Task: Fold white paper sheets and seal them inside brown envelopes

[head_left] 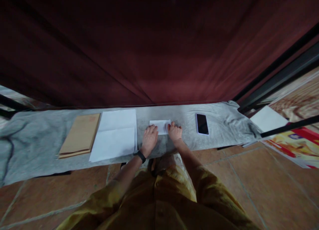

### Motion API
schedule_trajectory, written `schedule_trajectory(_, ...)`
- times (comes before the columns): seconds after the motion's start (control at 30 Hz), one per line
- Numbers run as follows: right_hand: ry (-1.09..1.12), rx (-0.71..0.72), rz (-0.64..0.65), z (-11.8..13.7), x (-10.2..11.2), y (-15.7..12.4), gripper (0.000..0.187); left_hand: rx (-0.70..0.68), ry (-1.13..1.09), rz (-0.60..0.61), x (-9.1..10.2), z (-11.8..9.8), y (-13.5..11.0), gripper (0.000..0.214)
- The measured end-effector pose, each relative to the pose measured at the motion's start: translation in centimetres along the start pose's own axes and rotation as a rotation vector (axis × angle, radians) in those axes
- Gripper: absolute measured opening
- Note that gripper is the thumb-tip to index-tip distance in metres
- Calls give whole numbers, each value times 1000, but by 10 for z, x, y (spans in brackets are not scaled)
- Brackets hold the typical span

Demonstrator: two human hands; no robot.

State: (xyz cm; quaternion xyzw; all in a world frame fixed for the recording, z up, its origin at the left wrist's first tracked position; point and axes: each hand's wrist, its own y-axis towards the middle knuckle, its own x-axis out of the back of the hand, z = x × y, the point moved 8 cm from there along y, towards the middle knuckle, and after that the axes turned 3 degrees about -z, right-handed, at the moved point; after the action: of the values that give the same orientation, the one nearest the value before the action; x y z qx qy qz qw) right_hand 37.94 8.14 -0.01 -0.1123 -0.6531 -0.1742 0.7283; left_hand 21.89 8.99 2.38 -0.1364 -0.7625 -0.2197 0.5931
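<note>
A small white folded sheet of paper (pixel 161 126) lies on the grey cloth in front of me. My left hand (pixel 150 137), with a black band at the wrist, rests flat on its lower left corner, fingers stretched out. At the right end of the paper is my right hand (pixel 175 131), its fingers curled in and their tips on the edge. To the left lie larger white sheets of paper (pixel 114 133) with a crease across the middle. Farther left is a stack of brown envelopes (pixel 80 132).
The grey cloth (pixel 179 114) covers a long narrow surface. A smartphone (pixel 202 124) lies on it to the right. A dark red curtain (pixel 159 57) hangs behind. At the right are a black metal frame (pixel 279 72), a white card (pixel 268 118) and a colourful printed package (pixel 296 145).
</note>
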Motion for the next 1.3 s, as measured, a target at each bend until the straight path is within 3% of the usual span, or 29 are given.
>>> schedule_trajectory(0.1, -4, 7, -5, -1, 0, 0, 38, -113, -23, -2, -16, -16, -10, 50)
schedule_trajectory(0.23, 15, -12, -5, -3, 2, -1, 38, -94, -10, 42, -35, -15, -14, 58)
schedule_trajectory(0.37, 74, -53, -59, 2, 14, -5, 39, -112, -2, 31, -38, -14, -15, 62)
schedule_trajectory(0.43, 144, 14, -89, 17, 18, -8, 40, -120, -5, 27, -37, -13, -15, 63)
schedule_trajectory(0.6, 324, 382, -55, 73, 7, -24, 46, -203, -36, 93, -38, -16, -19, 70)
schedule_trajectory(0.7, 306, 450, -53, 84, -6, -29, 46, -216, -46, 100, -38, -16, -21, 71)
schedule_trajectory(0.83, 264, 430, -48, 75, -14, -27, 50, -177, -20, 77, -42, -14, -19, 66)
schedule_trajectory(1.1, 175, 390, -63, 41, -12, -26, 52, 7, -8, -43, -40, 7, -17, 61)
schedule_trajectory(1.3, 150, 287, -98, 19, -15, -27, 58, 77, 19, -27, -37, 16, -18, 63)
